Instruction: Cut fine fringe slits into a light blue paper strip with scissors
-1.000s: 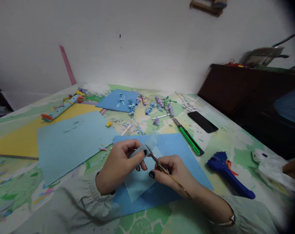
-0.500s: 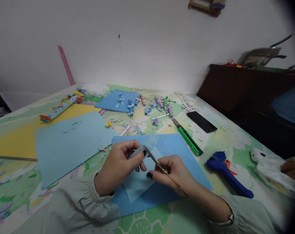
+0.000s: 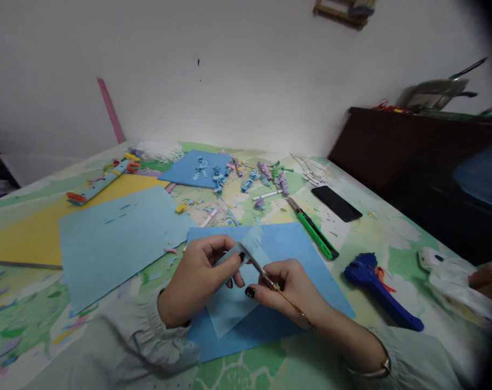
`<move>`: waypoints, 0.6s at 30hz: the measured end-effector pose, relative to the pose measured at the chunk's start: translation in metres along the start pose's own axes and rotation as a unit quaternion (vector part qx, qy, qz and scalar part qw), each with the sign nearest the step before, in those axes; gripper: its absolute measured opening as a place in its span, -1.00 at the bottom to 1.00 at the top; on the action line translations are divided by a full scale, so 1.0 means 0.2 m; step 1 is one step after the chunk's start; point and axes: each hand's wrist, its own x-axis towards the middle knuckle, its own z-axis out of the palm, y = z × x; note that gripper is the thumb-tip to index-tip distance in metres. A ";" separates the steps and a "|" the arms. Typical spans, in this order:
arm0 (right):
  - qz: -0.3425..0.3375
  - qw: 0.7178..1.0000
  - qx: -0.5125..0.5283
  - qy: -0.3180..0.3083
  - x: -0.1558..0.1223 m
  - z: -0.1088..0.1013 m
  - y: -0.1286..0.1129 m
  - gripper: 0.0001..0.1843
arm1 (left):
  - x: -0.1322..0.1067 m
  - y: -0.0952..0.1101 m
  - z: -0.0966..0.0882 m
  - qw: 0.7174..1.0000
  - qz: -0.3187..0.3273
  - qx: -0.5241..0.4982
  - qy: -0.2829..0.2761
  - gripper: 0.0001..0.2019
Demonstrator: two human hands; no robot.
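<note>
Between the thumb and fingers of my left hand is a light blue paper strip with fine fringe cuts along its far end. My right hand grips a pair of scissors with gold-coloured handles, partly hidden by the fingers. The blades reach up to the strip, right beside my left thumb. Below both hands, a light blue paper piece lies on a darker blue foam sheet.
A green utility knife, a black phone and a blue glue gun lie to the right. On the left are a large light blue sheet and a yellow sheet. Curled paper pieces and scraps are scattered behind.
The scissor blades have shifted slightly against the strip, and its fringed end sits a little differently. Both hands stay in nearly the same place.
</note>
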 end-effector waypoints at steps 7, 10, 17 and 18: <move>0.005 1.000 -0.011 0.006 0.00 0.00 0.01 -0.57 | 0.00 -0.02 0.00 1.000 0.007 -0.002 -0.004 -0.90; 0.008 1.000 -0.007 0.007 0.00 0.00 0.01 -0.59 | 0.01 -0.02 0.00 1.000 0.007 -0.004 -0.002 -0.90; -0.003 0.999 0.048 -0.022 -0.01 0.00 -0.01 -0.63 | 0.00 -0.01 0.00 1.000 0.001 -0.010 -0.004 -0.90; -0.006 0.998 0.060 -0.032 -0.02 -0.01 -0.02 -0.64 | 0.00 -0.01 0.00 1.000 0.001 -0.011 -0.004 -0.90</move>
